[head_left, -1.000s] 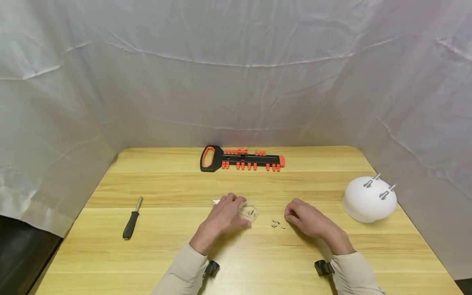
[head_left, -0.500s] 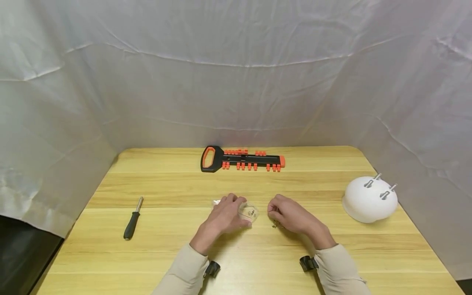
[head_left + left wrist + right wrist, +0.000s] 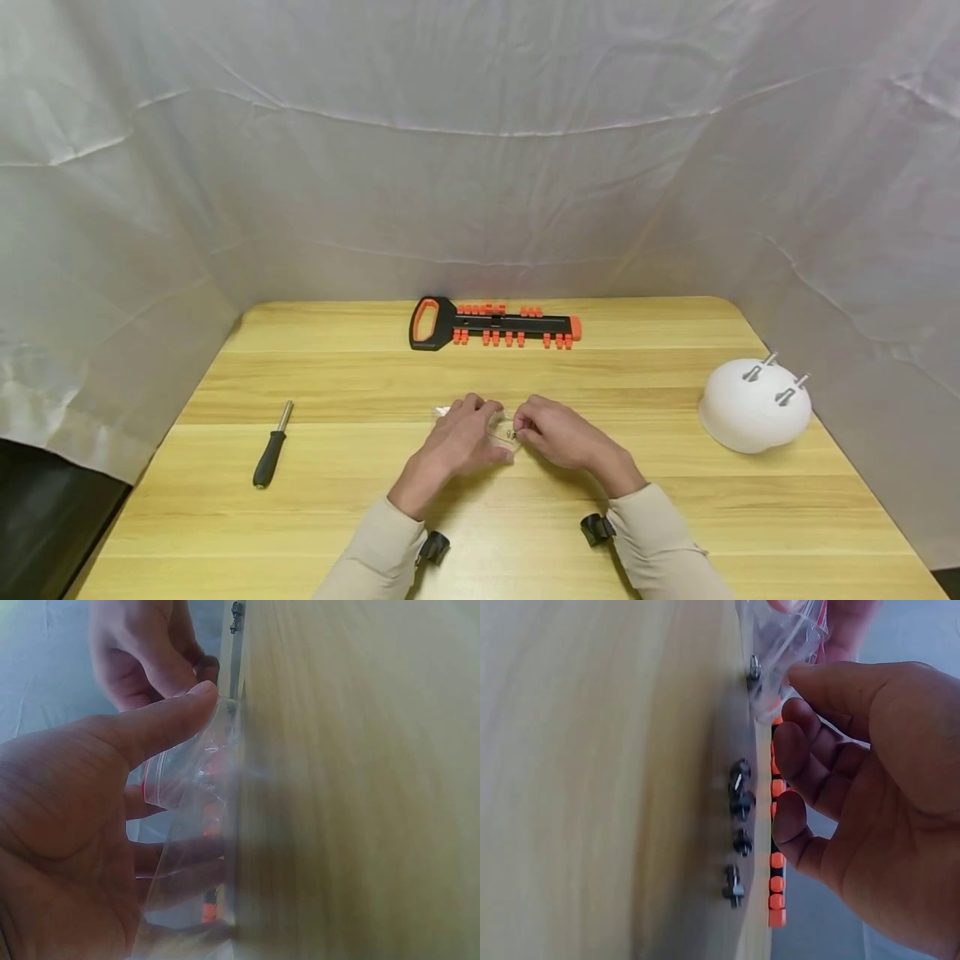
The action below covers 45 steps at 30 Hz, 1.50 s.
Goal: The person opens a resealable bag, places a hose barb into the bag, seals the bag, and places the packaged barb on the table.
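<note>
Nearest to the person, both hands meet at a small clear plastic bag (image 3: pixel 504 431) that lies on the tabletop (image 3: pixel 675 517) in front of the person. The left hand (image 3: pixel 459 440) has its thumb and fingers curled on the bag and keeps its mouth open. The right hand (image 3: pixel 558 433) has curled fingers at the bag's opening; it seems to pinch a small screw there, but this is hard to confirm. In the right wrist view, four small dark screws (image 3: pixel 737 829) lie on the wood just beside this hand.

To do this step well, the left hand should probably hold the mouth wide and steady, and the right hand should release each screw well inside, because such small parts roll easily.

Farther left lies a screwdriver (image 3: pixel 270 446), well apart. At the right stands a white dome (image 3: pixel 753 408) with metal pins. At the far edge lies a black and orange tool holder (image 3: pixel 495 324).
</note>
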Motion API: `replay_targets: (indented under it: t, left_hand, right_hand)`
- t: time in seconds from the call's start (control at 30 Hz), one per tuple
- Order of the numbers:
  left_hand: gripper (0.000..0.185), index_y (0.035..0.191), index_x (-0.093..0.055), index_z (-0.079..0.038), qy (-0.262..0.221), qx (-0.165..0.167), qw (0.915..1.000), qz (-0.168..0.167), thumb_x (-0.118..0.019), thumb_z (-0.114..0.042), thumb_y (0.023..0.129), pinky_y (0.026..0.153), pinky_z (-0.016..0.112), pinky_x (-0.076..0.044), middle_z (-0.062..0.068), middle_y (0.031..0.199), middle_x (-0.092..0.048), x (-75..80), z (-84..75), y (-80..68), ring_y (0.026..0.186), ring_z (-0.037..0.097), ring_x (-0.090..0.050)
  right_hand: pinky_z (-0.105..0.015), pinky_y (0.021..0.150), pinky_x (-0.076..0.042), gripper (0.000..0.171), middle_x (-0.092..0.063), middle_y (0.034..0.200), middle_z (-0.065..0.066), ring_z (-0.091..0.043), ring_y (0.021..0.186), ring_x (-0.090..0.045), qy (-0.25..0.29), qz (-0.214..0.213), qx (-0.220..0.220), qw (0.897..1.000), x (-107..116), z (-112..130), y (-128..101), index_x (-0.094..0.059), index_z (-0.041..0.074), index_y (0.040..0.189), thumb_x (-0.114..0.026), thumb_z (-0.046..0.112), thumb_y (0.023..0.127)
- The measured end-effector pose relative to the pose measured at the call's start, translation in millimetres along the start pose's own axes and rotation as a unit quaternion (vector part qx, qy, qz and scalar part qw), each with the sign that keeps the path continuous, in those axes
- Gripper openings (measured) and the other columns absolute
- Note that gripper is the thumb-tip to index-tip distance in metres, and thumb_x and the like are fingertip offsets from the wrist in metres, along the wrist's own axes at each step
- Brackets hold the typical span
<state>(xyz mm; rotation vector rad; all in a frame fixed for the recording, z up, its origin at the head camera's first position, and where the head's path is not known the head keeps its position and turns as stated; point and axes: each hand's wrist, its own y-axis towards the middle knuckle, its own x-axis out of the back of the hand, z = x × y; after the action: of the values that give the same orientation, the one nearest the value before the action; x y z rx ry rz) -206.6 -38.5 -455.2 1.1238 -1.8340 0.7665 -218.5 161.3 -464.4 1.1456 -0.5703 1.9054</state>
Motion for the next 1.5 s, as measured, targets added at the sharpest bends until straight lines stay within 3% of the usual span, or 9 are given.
replay_targets:
  t: [0.47, 0.93, 1.5]
  left_hand:
    - [0.072, 0.136, -0.052, -0.016, 0.004, -0.002, 1.0, -0.004, -0.08, -0.045, 0.076, 0.084, 0.041, -0.047, 0.011, 0.125, -0.053, -1.6, 1.7, 0.4, 0.106, 0.024, -0.051]
    - [0.073, 0.138, -0.051, -0.016, 0.002, 0.001, 1.0, -0.002, -0.079, -0.045, 0.077, 0.083, 0.039, -0.047, 0.011, 0.126, -0.054, -1.0, -0.1, 0.1, 0.105, 0.023, -0.051]
    - [0.073, 0.138, -0.051, -0.016, 0.001, 0.006, 1.0, 0.002, -0.079, -0.045, 0.077, 0.084, 0.041, -0.047, 0.011, 0.127, -0.053, -1.4, 0.5, 0.6, 0.107, 0.024, -0.051]
  right_hand:
    - [-0.027, 0.075, -0.048, 0.005, -0.055, 0.089, 0.009, -0.006, 0.08, -0.051, 0.009, 0.003, -0.029, 1.0, 4, -4, -7, -0.063, 0.018, 0.092, -0.06, 0.017, 0.095]
    - [-0.026, 0.073, -0.048, 0.008, -0.054, 0.084, 0.012, -0.003, 0.078, -0.052, -0.014, -0.018, -0.038, 0.999, 16, -29, -37, -0.062, 0.023, 0.087, -0.063, 0.017, 0.093]
    - [-0.021, 0.066, -0.043, 0.01, -0.053, 0.078, 0.013, -0.001, 0.07, -0.046, -0.016, 0.013, -0.041, 0.999, 23, -38, -63, -0.064, 0.022, 0.081, -0.072, 0.017, 0.085]
